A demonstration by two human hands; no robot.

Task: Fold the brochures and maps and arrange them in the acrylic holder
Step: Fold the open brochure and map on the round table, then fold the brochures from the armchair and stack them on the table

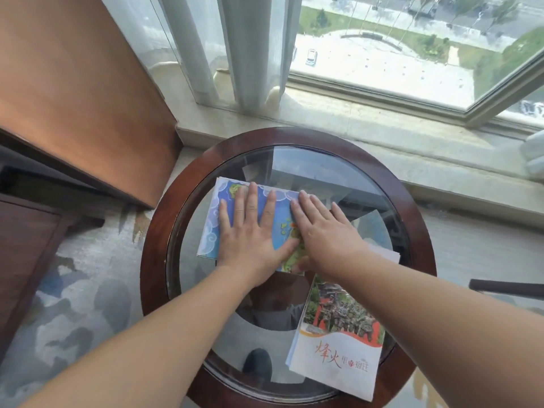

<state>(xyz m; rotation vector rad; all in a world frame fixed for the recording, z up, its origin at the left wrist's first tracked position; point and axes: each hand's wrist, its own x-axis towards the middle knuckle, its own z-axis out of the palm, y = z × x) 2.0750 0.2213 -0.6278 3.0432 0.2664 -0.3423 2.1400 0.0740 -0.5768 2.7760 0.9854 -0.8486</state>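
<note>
We see both hands laid flat, palms down, gripping nothing. Left hand point(250, 231) has its fingers straight and spread and presses on the middle of a folded blue paper map point(212, 228) with a white cloud border. Right hand point(326, 234) is also fully flat, fingers straight and close together. It presses the map's right edge, with its fingertips point(303, 198) at the far right corner. The left thumb lies just beside the base of the right hand; we cannot tell if they touch. Green and yellow land patches show on the map between the hands. We can read no writing on it.

The map sits flat on the far left part of a round dark wooden table with a glass top point(156, 245), its left edge reaching the inner rim.

A glossy white brochure point(338, 346) lies on the near right of the glass, apart from the map, its near corner over the wooden rim. The right forearm crosses above its far end. Its cover has a photo of a crowd among trees with red banners, then a red wave. Below that we read red brush characters 烽火, then smaller grey ones ending 宿迁, with a small red mark between.

A plain white paper sheet point(385, 254) pokes out under the right forearm. Sheer white curtains point(250, 48) hang at the window behind the table.
</note>
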